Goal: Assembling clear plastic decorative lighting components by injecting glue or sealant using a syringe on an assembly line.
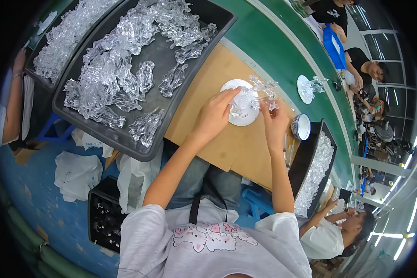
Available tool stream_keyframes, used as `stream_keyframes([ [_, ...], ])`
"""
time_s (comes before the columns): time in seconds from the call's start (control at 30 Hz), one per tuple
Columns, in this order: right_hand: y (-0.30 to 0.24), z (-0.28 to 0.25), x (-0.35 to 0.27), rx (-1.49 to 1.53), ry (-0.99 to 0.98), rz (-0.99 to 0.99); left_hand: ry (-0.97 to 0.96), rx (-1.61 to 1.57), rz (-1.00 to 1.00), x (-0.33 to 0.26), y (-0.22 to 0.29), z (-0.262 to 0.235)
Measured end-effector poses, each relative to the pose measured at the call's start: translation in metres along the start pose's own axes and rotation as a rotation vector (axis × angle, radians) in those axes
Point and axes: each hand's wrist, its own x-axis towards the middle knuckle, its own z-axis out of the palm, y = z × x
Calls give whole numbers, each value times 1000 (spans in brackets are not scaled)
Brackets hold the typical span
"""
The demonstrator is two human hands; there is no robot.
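The right hand (276,121) is pinching a branching clear plastic piece (264,87) at the right edge of a white disc (243,120). The left hand (213,116) is reaching over the disc's left side (whether its fingers are gripping anything, I cannot tell). The disc is lying on brown cardboard (238,150); a patterned bowl (302,127) is standing to the right, and a large dark tray (161,54) is holding more clear pieces (120,51) on the left.

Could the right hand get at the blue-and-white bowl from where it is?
Probably yes: the bowl sits close by, to the right of the right hand, with nothing visible in between. That hand seems to be holding a clear plastic piece, though, which may hinder grasping.
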Motion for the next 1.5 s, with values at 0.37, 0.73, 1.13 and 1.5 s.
stream_keyframes([
  [0.37, -38, 13, -13, -513, 12, -118, 39, 77, 52, -3, 0, 7],
  [0.73, -3, 9, -19, -94, 47, -78, 32, -4, 34, -1, 2, 4],
  [1.13, 41, 7, -6, 515, 67, 217, 89, 0, 57, -3, -7, 9],
  [1.5, 35, 3, -3, 89, 28, 104, 84, 49, 61, -4, -11, 9],
])
